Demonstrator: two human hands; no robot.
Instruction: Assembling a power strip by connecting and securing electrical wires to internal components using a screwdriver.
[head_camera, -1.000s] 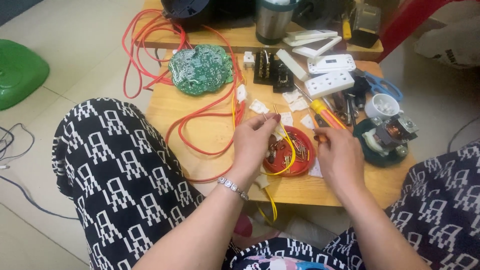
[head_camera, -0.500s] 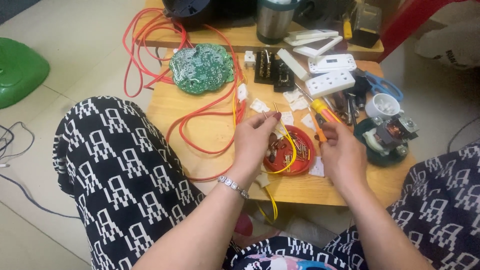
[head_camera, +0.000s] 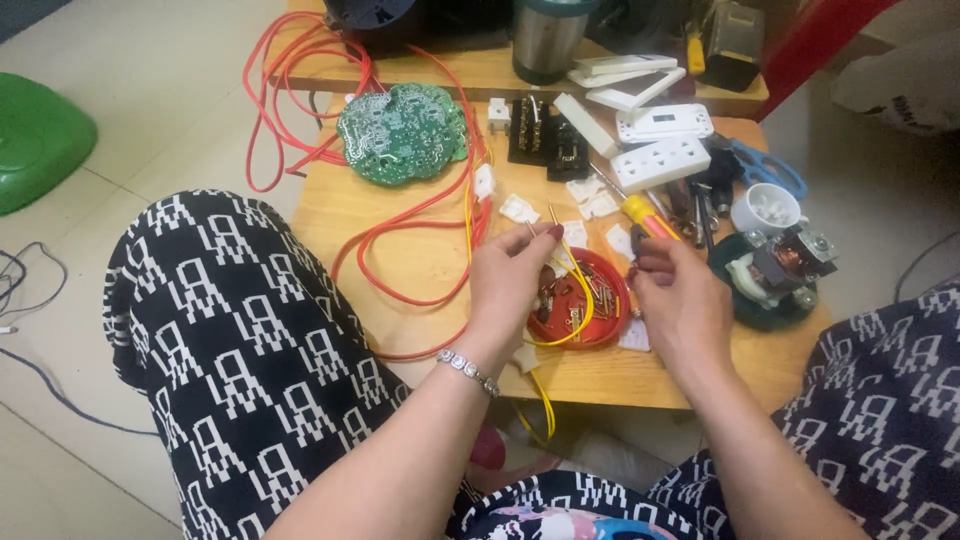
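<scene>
Over the red dish (head_camera: 600, 300) near the table's (head_camera: 400, 260) near edge, our left hand (head_camera: 515, 280) pinches a yellow wire (head_camera: 572, 268) by its bare tip, while our right hand (head_camera: 680, 300) clasps a yellow-handled screwdriver (head_camera: 640, 212). We judge the wire is best held steady, close to its end. Its held end runs near to far, tip pointing away and slightly left.

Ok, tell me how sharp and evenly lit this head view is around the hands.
Head view: soft, even light with faint shadows; the left hand pinching the yellow wire is fairly sharp, the right hand slightly motion-blurred at the fingers; mild glare on the steel cup; the wooden table edges bow a little from the wide lens.
</scene>
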